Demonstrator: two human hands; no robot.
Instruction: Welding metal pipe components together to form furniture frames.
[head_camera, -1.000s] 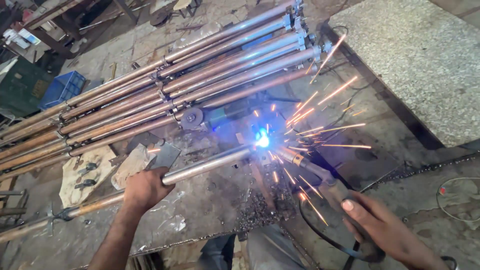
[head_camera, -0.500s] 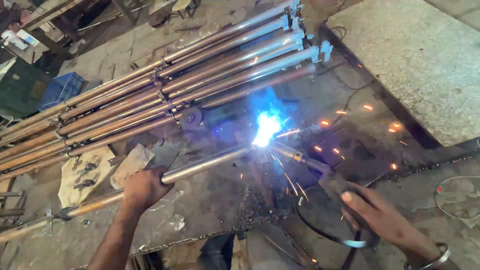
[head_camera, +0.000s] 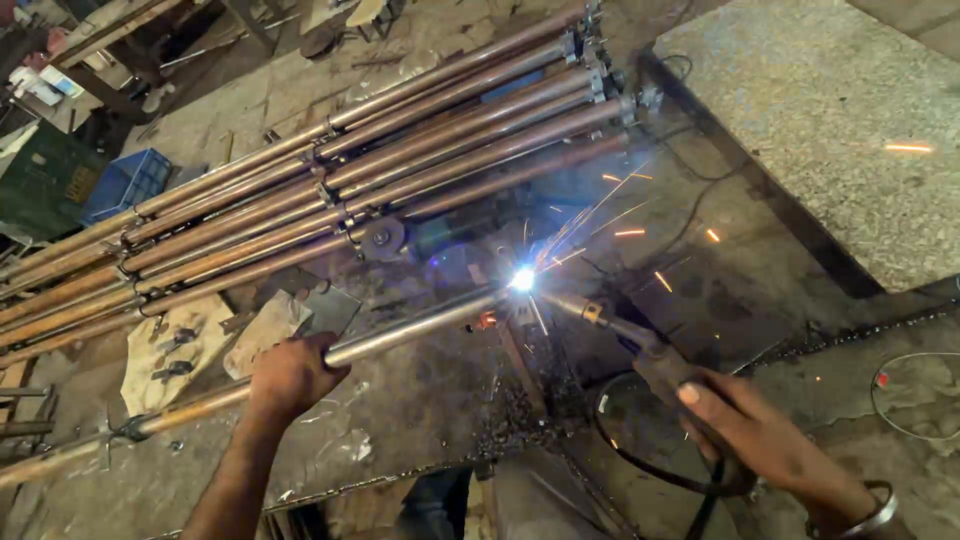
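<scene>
- A dark green crate (head_camera: 45, 185) and a blue plastic crate (head_camera: 125, 185) are seen at the far left, on the floor beyond the bench
- A pale sheet of paper or cloth (head_camera: 175, 350) is spread on the metal worktable (head_camera: 400, 430), with small dark metal fittings (head_camera: 172, 340) laid on it
- A bundle of long rusty-brown pipes (head_camera: 340, 185) is laid slantwise across the table, rising from lower left to upper right, and is bound by clamps at intervals
- The left hand (head_camera: 290, 375) is closed around a single steel pipe (head_camera: 420, 325), gripped from above near its middle; this pipe is laid on the table in front of the bundle, roughly parallel to it, with its left part brown and its right part bright
- At the pipe's right end a white-blue welding arc (head_camera: 522, 280) is seen, with orange sparks (head_camera: 625, 215) thrown up and to the right
- The arc is met by the tip of a welding electrode holder (head_camera: 640, 350), which is slanted down to the right
- The right hand (head_camera: 760, 435) is wrapped around the holder's handle, with a metal bangle (head_camera: 865, 515) worn at the wrist
- A black cable (head_camera: 650, 465) is looped on the table beneath that hand
- A grey stone slab (head_camera: 830, 120) is set at the upper right, well apart from the arc
</scene>
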